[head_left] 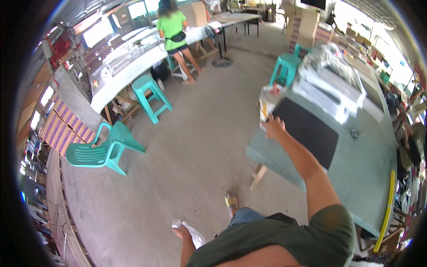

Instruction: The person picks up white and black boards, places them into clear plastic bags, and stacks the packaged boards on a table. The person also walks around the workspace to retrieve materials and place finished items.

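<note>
While my left hand [179, 231] grips crumpled white plastic [194, 235] at lower centre, my right hand [275, 128], loosely spread, reaches to the black sheet [309, 127] on the grey-green table [367, 173] right of centre, apparently a reaching step, where taking its edge would call for closing that hand.

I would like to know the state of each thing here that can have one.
Left hand: closed on white plastic
White plastic: bunched, crumpled
Right hand: at the black sheet's edge; grip unclear
Black sheet: lying flat on the greenish table
Turquoise armchair: upright
Co-worker: standing
</note>
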A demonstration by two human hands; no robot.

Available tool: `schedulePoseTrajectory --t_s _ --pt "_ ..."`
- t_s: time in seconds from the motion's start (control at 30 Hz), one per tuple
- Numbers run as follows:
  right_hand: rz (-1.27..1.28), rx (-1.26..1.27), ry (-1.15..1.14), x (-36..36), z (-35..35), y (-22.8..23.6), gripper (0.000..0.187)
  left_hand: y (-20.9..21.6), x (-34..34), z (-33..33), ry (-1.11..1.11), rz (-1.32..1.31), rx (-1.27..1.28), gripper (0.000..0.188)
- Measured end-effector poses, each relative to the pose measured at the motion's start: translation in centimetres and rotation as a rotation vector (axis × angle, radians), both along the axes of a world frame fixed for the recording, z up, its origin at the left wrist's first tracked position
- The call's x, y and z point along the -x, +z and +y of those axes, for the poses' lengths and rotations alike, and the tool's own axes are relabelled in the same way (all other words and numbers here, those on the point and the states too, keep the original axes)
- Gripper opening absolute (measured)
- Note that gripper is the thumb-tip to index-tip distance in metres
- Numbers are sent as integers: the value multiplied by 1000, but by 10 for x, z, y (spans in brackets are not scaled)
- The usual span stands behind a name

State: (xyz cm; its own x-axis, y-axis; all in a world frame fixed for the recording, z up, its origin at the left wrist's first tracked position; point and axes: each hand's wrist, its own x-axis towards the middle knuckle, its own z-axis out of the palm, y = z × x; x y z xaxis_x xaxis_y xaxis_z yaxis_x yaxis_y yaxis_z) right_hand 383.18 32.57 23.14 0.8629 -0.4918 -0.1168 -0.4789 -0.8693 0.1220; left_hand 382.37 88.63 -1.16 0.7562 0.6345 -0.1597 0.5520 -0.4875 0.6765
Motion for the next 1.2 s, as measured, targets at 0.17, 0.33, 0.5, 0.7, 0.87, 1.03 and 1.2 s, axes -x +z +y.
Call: schedulePoseTrajectory --t_s 0.17,0.33,0.5,0.7,0.87,1.03,1.2 --pt "15 -46 -45 -19 -24 -34 42 -7 -100 -27 61 158 150 38" --pt "-31 -130 -39 -16 -7 2 40 -25 -189 -25 -147 230 64 40" --pt "-297 64 -199 -17 16 48 50 12 -342 -49 -600 436 -547 39" --pt "-1051 593 -334 22 97 178 46 -34 -558 -183 -987 -474 -216 28" --pt "-1524 697 -780 86 234 235 35 40 -516 -422 -1356 26 854 32" --pt "-2028 460 -791 144 359 224 40 231 -248 -443 -1978 689 1194 35" --pt "-2106 537 -870 157 403 227 37 357 -64 -433 -2456 1155 1975 67"
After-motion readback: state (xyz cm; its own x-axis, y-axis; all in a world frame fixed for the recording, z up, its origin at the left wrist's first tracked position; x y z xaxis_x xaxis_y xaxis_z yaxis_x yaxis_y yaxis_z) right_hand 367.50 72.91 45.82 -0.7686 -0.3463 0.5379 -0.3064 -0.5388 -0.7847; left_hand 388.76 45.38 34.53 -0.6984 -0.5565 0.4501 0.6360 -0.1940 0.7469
